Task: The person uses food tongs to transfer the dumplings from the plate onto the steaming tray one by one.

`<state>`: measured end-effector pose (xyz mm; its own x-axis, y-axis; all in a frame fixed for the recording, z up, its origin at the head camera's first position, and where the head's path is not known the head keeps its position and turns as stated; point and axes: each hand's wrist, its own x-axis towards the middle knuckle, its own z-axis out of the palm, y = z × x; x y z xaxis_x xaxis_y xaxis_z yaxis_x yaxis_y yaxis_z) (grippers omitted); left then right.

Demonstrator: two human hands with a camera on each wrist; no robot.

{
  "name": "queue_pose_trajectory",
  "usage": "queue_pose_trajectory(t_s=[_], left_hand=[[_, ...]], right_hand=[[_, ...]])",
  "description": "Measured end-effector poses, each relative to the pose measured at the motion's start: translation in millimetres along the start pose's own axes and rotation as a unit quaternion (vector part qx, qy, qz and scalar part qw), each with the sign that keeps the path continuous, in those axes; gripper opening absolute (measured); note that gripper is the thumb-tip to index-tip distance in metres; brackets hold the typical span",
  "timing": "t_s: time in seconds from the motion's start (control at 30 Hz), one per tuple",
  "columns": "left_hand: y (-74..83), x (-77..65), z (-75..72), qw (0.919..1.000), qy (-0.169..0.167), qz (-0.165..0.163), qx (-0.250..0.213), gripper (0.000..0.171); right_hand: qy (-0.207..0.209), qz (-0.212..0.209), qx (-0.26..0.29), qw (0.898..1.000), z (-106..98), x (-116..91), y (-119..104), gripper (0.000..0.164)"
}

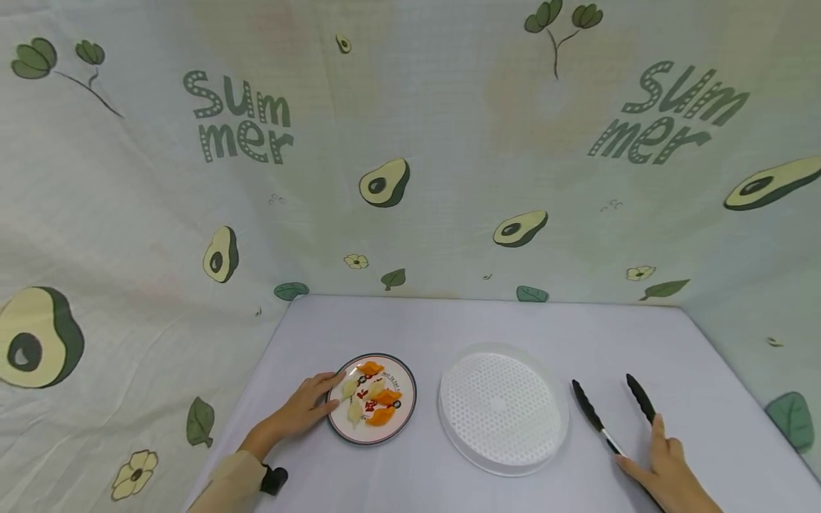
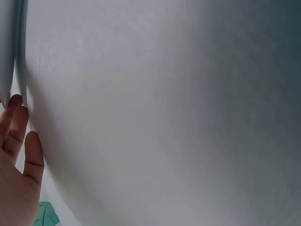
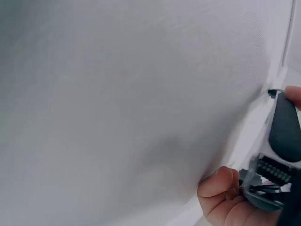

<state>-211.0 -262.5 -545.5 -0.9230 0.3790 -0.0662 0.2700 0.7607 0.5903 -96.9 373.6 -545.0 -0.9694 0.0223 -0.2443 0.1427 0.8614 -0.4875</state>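
The person's left hand (image 1: 301, 407) lies with fingers loosely extended against the left rim of the plate (image 1: 404, 419) of food pieces (image 1: 383, 416), seemingly steadying it, while the right hand (image 1: 670, 474), right of the white tray (image 1: 503, 410), grips wide-spread tongs (image 1: 587, 406).

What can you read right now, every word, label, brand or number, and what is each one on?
"Summer": backdrop cloth, left side of the head view, split over two lines.
"Summer": same cloth, right side, slanted, split over two lines.
Plate: red characters and small dark print, too small to read.
No readable text in either wrist view.
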Motion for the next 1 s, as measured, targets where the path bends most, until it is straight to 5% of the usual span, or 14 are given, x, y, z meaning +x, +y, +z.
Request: queue_pose_trajectory(t_s=[0.33, 0.67, 1.0], left_hand=[[7.4, 3.5, -4.7, 0.9989, -0.011, -0.013, -0.043, 0.064], [5.5, 8.9, -4.1, 0.9989, -0.011, -0.013, -0.045, 0.064], [4.9, 8.2, -2.4, 0.9975, -0.004, -0.025, -0.066, 0.064]], right_hand=[[0.008, 0.01, -0.003, 1.0, -18.7, -3.5, -9.5, 0.108], [0.119, -0.068, -0.006, 0.991, -29.8, -7.8, -29.7, 0.098], [0.123, -0.13, -0.002, 0.984, -35.0, -6.6, -74.8, 0.094]])
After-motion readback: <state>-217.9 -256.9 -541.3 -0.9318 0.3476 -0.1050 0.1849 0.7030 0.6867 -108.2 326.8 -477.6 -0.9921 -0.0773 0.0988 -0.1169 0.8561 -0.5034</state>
